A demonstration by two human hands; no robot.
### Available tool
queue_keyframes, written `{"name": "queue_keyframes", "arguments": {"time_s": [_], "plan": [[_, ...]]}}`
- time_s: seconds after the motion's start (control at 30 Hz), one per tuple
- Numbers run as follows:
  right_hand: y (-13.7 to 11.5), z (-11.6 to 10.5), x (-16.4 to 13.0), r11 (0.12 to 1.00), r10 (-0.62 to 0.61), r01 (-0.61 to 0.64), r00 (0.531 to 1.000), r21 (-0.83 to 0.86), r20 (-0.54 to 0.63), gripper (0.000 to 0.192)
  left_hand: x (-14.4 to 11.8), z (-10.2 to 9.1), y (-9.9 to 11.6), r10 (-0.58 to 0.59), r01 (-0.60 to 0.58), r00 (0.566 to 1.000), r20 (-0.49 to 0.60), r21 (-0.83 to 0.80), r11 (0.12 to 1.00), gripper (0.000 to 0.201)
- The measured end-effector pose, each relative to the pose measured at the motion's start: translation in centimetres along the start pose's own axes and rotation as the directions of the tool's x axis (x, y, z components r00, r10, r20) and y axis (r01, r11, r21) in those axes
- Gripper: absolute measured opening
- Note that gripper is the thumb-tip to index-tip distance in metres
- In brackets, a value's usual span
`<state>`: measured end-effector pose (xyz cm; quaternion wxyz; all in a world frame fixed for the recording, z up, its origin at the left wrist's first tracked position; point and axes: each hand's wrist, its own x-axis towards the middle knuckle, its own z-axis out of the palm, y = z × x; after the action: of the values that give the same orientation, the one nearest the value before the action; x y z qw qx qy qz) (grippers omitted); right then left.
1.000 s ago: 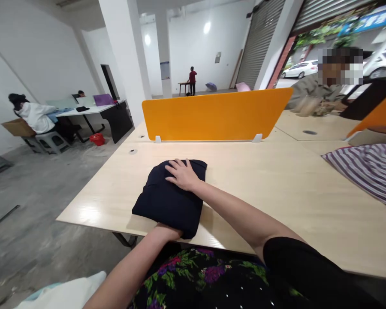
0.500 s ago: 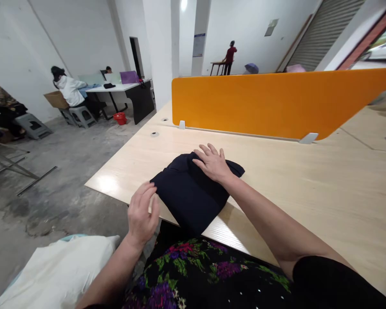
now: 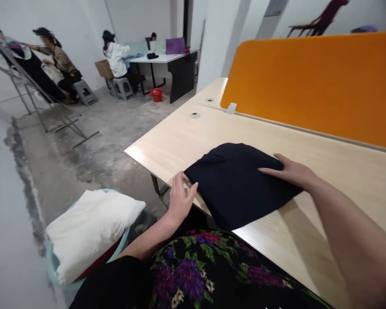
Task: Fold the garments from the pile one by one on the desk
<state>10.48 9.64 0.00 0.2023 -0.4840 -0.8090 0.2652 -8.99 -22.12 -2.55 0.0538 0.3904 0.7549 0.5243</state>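
Note:
A dark navy piece of folded cloth point(image 3: 244, 184) lies on the pale wooden table point(image 3: 167, 141), its near corner reaching over the front edge. My left hand point(image 3: 182, 195) is beside the cloth's left corner at the table edge, thumb and fingers apart; whether it touches the fabric I cannot tell. On the right side of the cloth rests my right hand point(image 3: 289, 171), its thumb lying over the fabric and its fingers spread near the far edge.
An orange divider point(image 3: 315, 86) stands along the table's back. On the floor at left, a light blue tub point(image 3: 51, 262) holds white fabric point(image 3: 93, 227). Farther off are a metal rack point(image 3: 35, 103), a red bucket point(image 3: 156, 95), and people seated on grey stools.
The view has swung left. My right hand has moved from the top of the cloth to its right side. The cloth now lies flatter and wider.

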Motion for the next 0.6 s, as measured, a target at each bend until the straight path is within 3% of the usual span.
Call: {"name": "queue_keyframes", "arguments": {"time_s": [0.07,0.13,0.2,0.33,0.4,0.47,0.53,0.6], "plan": [[0.3,-0.8,-1.0,0.987,0.159,-0.159,0.979,-0.011,0.126,0.04,-0.8,0.0,0.3,-0.146,0.156,0.988,0.06,-0.264,0.952,0.065],[-0.2,-0.8,-2.9,0.96,0.239,-0.269,0.929,0.074,0.282,0.027,-1.2,-0.2,0.9,-0.193,0.241,0.969,0.151,-0.447,0.861,0.07],[-1.5,0.1,-5.2,0.917,0.231,-0.325,0.905,0.23,0.358,0.028,-1.4,-0.8,1.2,-0.239,0.299,0.954,0.179,-0.54,0.787,0.078],[-5.2,3.0,-8.7,0.857,0.09,-0.239,0.942,0.457,0.325,0.037,-1.4,-4.2,-0.2,-0.351,0.4,0.911,0.215,-0.662,0.634,0.079],[-8.0,4.7,-9.8,0.835,-0.018,-0.17,0.943,0.524,0.334,0.043,-1.8,-7.3,-1.5,-0.335,0.338,0.932,0.138,-0.663,0.668,0.073],[-11.8,6.5,-10.7,0.806,-0.166,-0.093,0.912,0.585,0.374,0.048,-2.7,-11.4,-2.4,-0.325,0.258,0.946,0.001,-0.608,0.75,0.069],[-16.2,8.6,-11.6,0.763,-0.347,0.0,0.843,0.646,0.41,0.047,-4.0,-16.3,-2.9,-0.367,0.243,0.921,-0.132,-0.542,0.804,0.069],[-20.5,11.1,-12.4,0.701,-0.516,0.089,0.749,0.708,0.416,0.046,-5.8,-21.8,-3.1,-0.405,0.243,0.865,-0.298,-0.457,0.855,0.068]]}}
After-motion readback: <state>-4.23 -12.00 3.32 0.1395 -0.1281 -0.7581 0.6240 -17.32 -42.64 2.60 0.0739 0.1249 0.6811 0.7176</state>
